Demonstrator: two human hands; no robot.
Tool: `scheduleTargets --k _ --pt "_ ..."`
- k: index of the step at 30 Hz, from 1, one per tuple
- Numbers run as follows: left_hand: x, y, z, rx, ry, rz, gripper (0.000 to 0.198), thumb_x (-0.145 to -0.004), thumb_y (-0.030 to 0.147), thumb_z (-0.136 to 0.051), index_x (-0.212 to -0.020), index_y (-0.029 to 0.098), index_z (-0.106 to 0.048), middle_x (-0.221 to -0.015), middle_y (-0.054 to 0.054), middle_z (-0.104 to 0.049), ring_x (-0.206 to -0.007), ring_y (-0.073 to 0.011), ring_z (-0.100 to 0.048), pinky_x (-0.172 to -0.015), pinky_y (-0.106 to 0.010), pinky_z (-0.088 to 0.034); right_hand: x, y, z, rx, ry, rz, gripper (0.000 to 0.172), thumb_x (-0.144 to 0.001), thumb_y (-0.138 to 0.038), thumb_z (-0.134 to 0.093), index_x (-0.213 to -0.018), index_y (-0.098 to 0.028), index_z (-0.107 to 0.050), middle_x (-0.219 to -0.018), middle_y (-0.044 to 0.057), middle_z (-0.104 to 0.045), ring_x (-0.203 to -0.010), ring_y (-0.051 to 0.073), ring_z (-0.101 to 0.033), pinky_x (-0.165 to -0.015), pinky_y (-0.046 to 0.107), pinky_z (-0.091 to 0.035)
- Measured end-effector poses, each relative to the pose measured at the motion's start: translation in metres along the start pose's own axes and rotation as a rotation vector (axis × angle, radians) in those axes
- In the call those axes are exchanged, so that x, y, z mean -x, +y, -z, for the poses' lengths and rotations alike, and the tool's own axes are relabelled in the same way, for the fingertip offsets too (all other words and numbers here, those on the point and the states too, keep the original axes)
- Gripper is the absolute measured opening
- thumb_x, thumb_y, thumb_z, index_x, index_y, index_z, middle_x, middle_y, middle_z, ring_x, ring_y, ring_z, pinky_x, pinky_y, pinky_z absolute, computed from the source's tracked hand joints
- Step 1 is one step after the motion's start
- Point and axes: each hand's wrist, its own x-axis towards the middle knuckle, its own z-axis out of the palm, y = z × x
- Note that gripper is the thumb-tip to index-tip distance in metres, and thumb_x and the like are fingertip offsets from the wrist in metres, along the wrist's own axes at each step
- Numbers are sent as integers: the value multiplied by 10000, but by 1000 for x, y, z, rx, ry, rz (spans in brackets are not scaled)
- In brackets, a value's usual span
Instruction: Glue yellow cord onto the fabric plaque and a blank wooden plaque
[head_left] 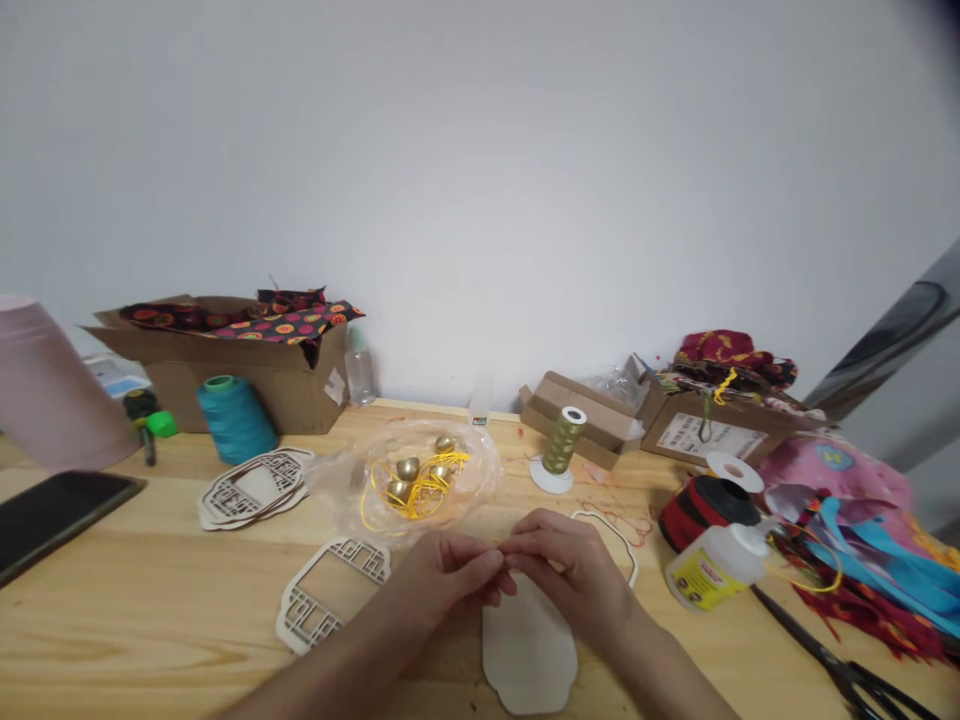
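Note:
My left hand (459, 572) and my right hand (559, 565) meet at the fingertips above the table. Both are closed in a pinch, and whatever sits between the fingers is too small or hidden to make out. Below them lies a plain pale wooden plaque (529, 650) with a wavy outline, its upper part covered by my hands. A thin frame outline (622, 540) shows beyond my right hand. Left of my left forearm rests a fretwork wooden frame (300, 610), partly covered by the arm.
Past my hands, a clear plastic bag (480, 470) holds brass bells (407, 468) and yellow cord. A gold thread spool (564, 440), a teal thread cone (236, 420) and stacked frames (217, 505) stand around. Glue bottle (709, 575), scissors (825, 660) and fabric lie right; a phone (60, 515) left.

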Motion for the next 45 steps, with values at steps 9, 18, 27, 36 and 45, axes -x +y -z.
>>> scheduleTargets --k 9,18,27,36,45 --pt "0 9 -3 -132 92 -32 317 -762 416 -575 -634 150 -691 -615 -7 -658 -599 -126 -534 -615 -231 -401 -2 -3 -1 -192 123 -367 80 -703 -226 -642 -725 -182 -705 -650 19 -645 -549 113 -542 -514 218 -426" --pt "1 10 -5 -222 102 -57 320 -773 400 -546 -622 153 -682 -586 -3 -649 -584 -129 -542 -618 -239 -411 -2 -3 -4 -384 122 -485 104 -660 -282 -669 -689 -196 -721 -639 21 -630 -616 143 -550 -589 258 -437" --pt "2 10 -8 -353 137 -75 318 -794 388 -528 -640 156 -681 -586 11 -626 -604 -131 -532 -602 -229 -391 -4 -8 -3 -268 52 -514 145 -688 -294 -603 -623 -170 -642 -564 -20 -525 -560 112 -439 -558 243 -361" --pt "5 13 -3 -515 134 -131 170 -797 291 -538 -846 220 -684 -817 24 -689 -767 -159 -591 -691 -242 -427 -4 1 3 -313 -72 -743 245 -678 -399 -543 -679 -156 -572 -550 -38 -470 -483 78 -365 -455 207 -288" --pt "14 13 -4 -975 15 -167 175 -772 176 -554 -897 214 -670 -861 -17 -628 -836 -176 -551 -742 -277 -407 -12 17 18 -156 -401 -729 154 -662 -245 -547 -538 -154 -551 -456 -72 -381 -427 51 -284 -393 191 -189"
